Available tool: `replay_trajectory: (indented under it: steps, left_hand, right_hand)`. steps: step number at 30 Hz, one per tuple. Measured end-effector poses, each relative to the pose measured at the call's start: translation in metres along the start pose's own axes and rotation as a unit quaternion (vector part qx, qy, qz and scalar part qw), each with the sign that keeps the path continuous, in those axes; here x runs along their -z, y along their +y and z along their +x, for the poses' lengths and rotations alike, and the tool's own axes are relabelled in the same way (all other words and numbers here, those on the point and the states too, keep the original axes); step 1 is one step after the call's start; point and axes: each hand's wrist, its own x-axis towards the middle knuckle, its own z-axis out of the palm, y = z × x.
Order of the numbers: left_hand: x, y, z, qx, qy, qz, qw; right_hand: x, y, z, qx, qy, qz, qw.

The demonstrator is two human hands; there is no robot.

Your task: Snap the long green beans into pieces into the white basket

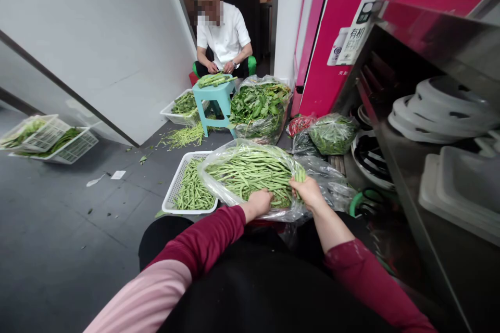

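Observation:
A clear plastic bag [209,169] full of long green beans [250,166] lies open in front of my knees. My right hand [309,192] is closed round a small bunch of beans that sticks up at the bag's right side. Over the near edge of the bag, my left hand [258,204] has its fingers curled in among the beans; what they grip is hidden. To the left of the bag, and touching it, stands a white perforated basket [169,202] holding short cut bean pieces [193,190].
Across from me a person [224,36] in white sits handling stalks at a light blue stool [209,92]. Bagged leafy greens [261,101] stand beside it. White baskets [74,148] of vegetables lie far left. A metal shelf [410,166] with white containers borders my right.

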Motion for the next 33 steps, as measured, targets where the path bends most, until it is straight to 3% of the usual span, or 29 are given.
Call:
replay_trajectory:
  steps: [3, 5, 10, 14, 18, 22, 27, 30, 33]
  left_hand:
    - [0.006, -0.010, 0.000, 0.028, 0.042, 0.017, 0.999]
    - [0.009, -0.016, 0.001, 0.057, 0.057, 0.034, 0.996]
    - [0.021, -0.032, -0.005, 0.060, 0.068, 0.056, 0.994]
    - [0.047, -0.041, -0.027, 0.048, 0.156, 0.053, 0.985]
    - [0.070, -0.036, -0.047, 0.021, 0.212, 0.079, 0.974]
    - [0.076, -0.028, -0.054, -0.013, 0.213, 0.110, 0.971]
    - [0.077, -0.033, -0.057, -0.050, 0.231, 0.137, 0.962]
    - [0.082, -0.043, -0.060, -0.057, 0.234, 0.138, 0.961]
    - [0.086, -0.058, -0.062, -0.071, 0.237, 0.123, 0.961]
  right_hand:
    - [-0.001, -0.003, -0.003, -0.041, 0.025, 0.107, 0.993]
    - [-0.003, -0.005, -0.005, -0.055, 0.007, 0.137, 0.989]
    - [-0.009, -0.009, -0.007, -0.068, -0.013, 0.138, 0.988]
    - [-0.014, -0.014, -0.013, -0.059, -0.038, 0.136, 0.988]
    - [-0.022, -0.022, -0.022, 0.011, -0.074, 0.161, 0.984]
    - [-0.025, -0.027, -0.028, 0.142, -0.009, 0.115, 0.983]
    - [-0.022, -0.032, -0.032, 0.159, 0.023, 0.083, 0.984]
    - [-0.018, -0.036, -0.039, 0.175, -0.046, 0.047, 0.982]
    - [-0.017, -0.036, -0.045, 0.139, -0.213, 0.118, 0.960]
